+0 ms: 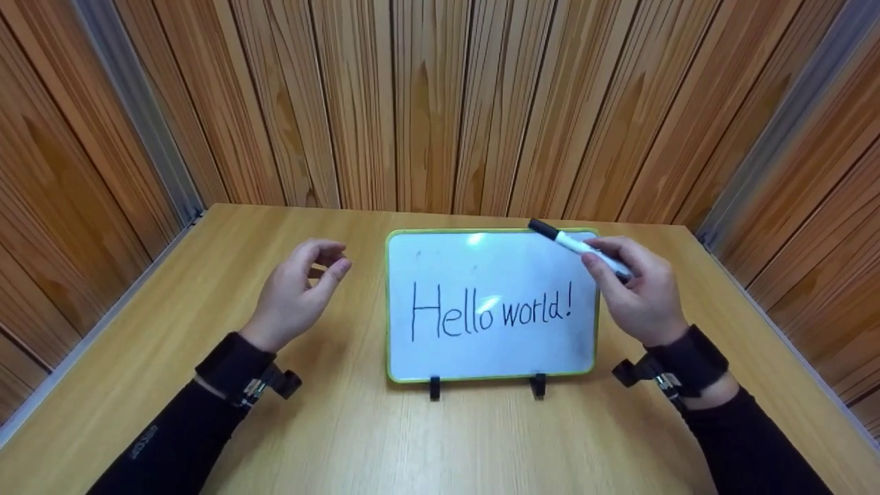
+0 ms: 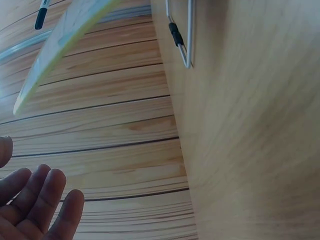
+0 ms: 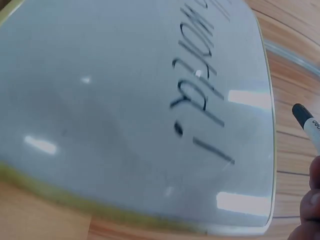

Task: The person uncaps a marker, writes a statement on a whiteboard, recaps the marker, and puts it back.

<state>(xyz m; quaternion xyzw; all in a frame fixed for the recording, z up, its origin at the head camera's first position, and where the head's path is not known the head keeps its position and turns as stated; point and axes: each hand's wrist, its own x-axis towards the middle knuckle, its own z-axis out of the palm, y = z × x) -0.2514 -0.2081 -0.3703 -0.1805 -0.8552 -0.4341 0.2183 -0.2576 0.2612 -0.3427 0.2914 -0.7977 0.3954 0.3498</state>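
Observation:
A whiteboard (image 1: 491, 354) with a yellow-green rim leans on a stand and carries the black words "Hello world!". My right hand (image 1: 639, 289) pinches a white marker (image 1: 574, 243) between thumb and fingers over the board's upper right corner. The marker's black end points up and left, and it also shows in the right wrist view as a marker (image 3: 312, 129) beside the board's edge. Left of the board, my left hand (image 1: 299, 292) hovers with fingers loosely bent and nothing between them. In the left wrist view its fingers (image 2: 47, 195) lie apart from the board.
The board's stand has black-tipped front feet (image 1: 434, 388) on the wooden table (image 1: 330, 433); its wire leg (image 2: 190, 35) shows in the left wrist view. Wood-panelled walls (image 1: 426, 103) enclose the table at the back and both sides. Each wrist wears a black strap with a small camera.

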